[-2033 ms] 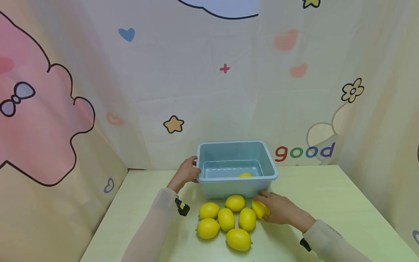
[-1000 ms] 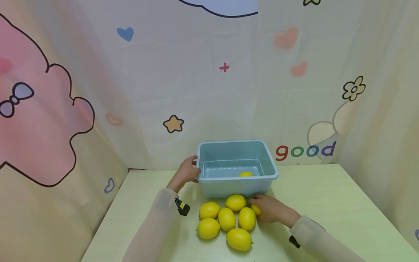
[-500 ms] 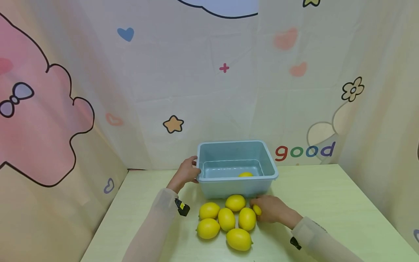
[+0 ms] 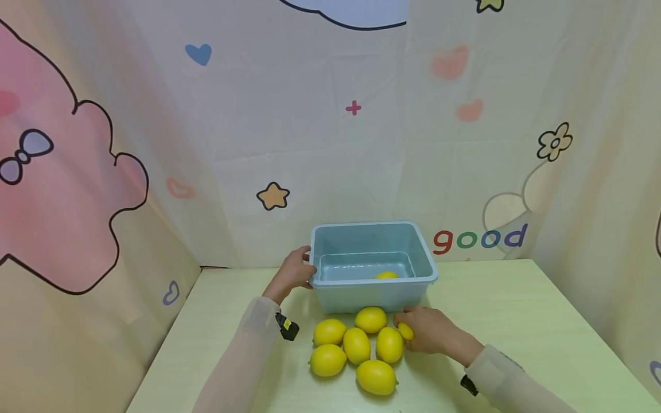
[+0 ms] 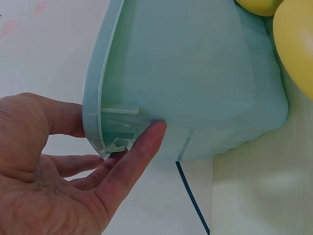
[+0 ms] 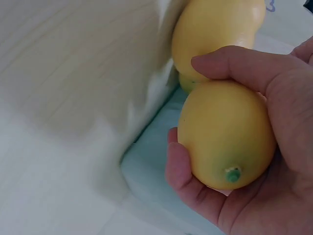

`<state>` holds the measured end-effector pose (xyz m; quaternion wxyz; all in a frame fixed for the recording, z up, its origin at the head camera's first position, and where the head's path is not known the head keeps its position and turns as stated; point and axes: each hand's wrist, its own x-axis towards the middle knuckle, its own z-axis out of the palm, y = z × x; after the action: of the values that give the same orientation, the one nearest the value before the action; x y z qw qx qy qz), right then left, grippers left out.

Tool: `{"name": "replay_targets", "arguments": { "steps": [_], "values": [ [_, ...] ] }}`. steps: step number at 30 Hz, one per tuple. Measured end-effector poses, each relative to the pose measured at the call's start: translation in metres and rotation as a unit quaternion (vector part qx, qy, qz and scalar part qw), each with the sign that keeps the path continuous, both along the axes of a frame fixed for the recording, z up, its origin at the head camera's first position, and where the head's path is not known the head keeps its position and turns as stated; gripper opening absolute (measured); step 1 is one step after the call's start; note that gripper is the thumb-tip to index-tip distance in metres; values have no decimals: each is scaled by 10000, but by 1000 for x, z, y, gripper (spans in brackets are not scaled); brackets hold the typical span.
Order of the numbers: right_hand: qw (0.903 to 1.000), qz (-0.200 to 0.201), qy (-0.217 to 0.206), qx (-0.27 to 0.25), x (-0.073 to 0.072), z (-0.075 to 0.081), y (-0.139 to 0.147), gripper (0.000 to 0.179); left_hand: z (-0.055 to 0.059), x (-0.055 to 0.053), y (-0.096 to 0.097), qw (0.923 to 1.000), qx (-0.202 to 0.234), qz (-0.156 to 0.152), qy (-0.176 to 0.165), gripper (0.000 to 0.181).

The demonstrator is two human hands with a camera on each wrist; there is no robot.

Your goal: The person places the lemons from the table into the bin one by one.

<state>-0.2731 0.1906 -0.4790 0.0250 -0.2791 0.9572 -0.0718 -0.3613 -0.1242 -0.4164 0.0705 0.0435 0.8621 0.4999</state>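
Near bin [image 4: 372, 296], right fingers [image 6: 179, 169] curled round lemon [image 6: 226, 132]

Your left hand [image 4: 293, 269] holds the left side of a pale blue bin [image 4: 372, 297] on the tabletop [image 4: 490, 304]. Your right hand [image 4: 434, 331] grips a yellow lemon [image 4: 405, 331] near the bin's front right corner. Six loose lemons [image 4: 357, 346] lie between your forearms, in front of the bin; another lemon [image 4: 387, 275] shows inside it, partly hidden by the front wall.
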Motion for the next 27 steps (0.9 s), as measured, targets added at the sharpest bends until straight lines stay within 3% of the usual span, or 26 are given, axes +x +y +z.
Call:
{"name": "replay_targets", "arguments": {
  "steps": [13, 27],
  "values": [
    [9975, 296, 640, -45, 17, 30, -3, 34, -1, -2, 0, 10000, 18, -49, -36, 67],
    [9944, 364, 965, -212, 25, 57, -4, 33, -3, -2, -1, 10000, 17, -58, -42, 65]
  ]
}}
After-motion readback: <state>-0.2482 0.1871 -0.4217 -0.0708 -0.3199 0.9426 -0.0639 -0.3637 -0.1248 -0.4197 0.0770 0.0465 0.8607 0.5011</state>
